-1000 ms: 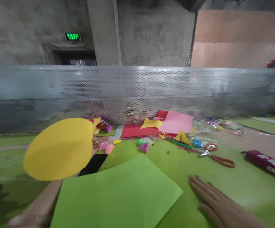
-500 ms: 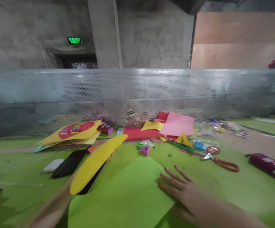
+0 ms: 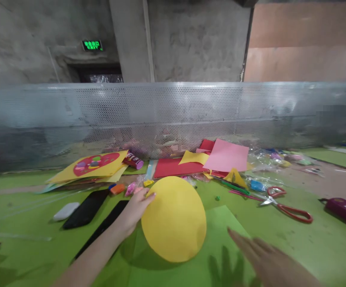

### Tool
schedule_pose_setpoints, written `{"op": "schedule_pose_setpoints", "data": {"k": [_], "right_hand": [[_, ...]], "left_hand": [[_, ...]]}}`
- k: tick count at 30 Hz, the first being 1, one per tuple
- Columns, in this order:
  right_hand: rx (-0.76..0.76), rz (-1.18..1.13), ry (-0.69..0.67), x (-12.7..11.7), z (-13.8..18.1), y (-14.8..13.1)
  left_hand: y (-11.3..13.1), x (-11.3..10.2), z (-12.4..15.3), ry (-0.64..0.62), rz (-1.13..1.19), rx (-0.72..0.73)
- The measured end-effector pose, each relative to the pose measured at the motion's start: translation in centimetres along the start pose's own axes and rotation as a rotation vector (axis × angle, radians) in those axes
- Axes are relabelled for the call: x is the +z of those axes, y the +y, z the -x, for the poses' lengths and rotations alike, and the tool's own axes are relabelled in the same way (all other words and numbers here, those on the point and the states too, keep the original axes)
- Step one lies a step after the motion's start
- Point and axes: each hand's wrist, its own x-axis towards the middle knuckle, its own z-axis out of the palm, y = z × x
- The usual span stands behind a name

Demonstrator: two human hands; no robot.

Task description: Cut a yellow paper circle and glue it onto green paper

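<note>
Dim, soft shadows, motion-blurred, warped edges

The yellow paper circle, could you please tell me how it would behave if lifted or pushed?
Probably very light: the left hand holds the yellow paper circle by one edge. Likely floppy, being thin sheet. Pushed flat, it may slide over the green sheet.

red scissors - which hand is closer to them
Right. The right hand is spread over the green sheet, just down-left of the red scissors. The left hand holds the yellow paper circle by its left edge, much farther left.
</note>
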Motion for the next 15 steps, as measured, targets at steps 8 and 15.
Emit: {"op": "schedule_pose_setpoints", "data": {"k": [8,15], "right_hand": [[0.38,-1.135,-0.191,-1.1,-11.5,-0.6],[0.419,-1.23,0.08,0.8,-13.9,1.6]], "left_hand": [[-0.4,1.6,0.3,0.107,0.339,-0.069],[-0.5,0.8,-0.2,-0.024,0.135,-0.145]]}}
